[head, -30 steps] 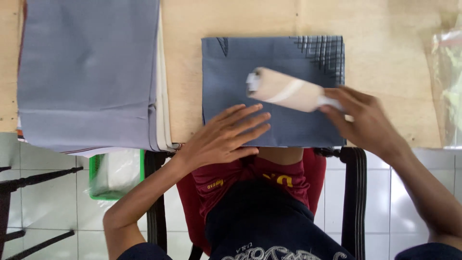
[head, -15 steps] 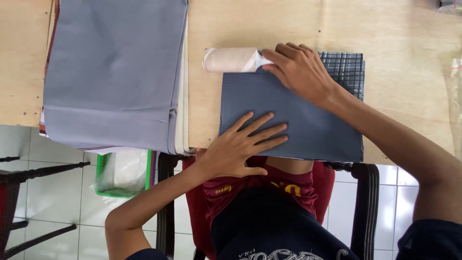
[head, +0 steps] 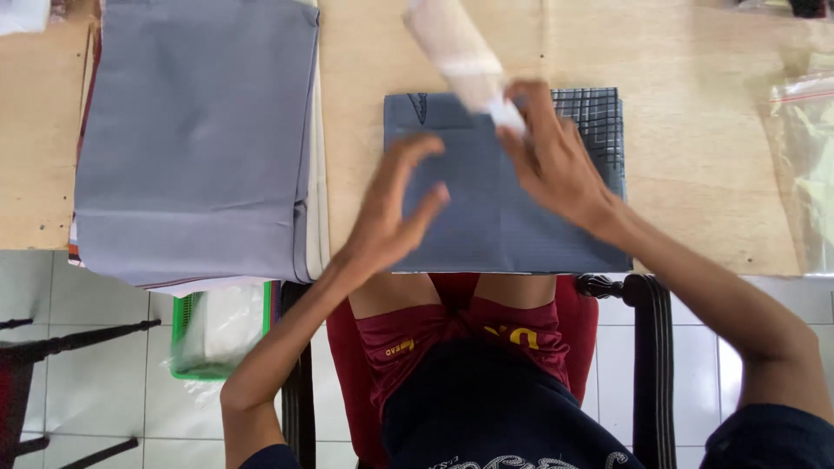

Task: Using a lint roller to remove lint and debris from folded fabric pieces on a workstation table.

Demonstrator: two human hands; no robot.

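Note:
A folded dark grey cloth (head: 495,217) with a checked corner lies on the wooden table (head: 695,174) in front of me. My right hand (head: 547,156) grips the handle of a white lint roller (head: 456,52), lifted above the cloth's top edge and blurred. My left hand (head: 395,208) hovers over the cloth's left half, fingers spread, holding nothing.
A stack of folded grey cloths (head: 195,139) sits to the left on the table. Clear plastic bags (head: 804,156) lie at the right edge. A green basket (head: 213,330) stands on the tiled floor below. I sit on a dark chair (head: 647,347).
The roller has swung up off the cloth's top left toward the table's far side. My left hand has lifted from the cloth. The view is shifted slightly.

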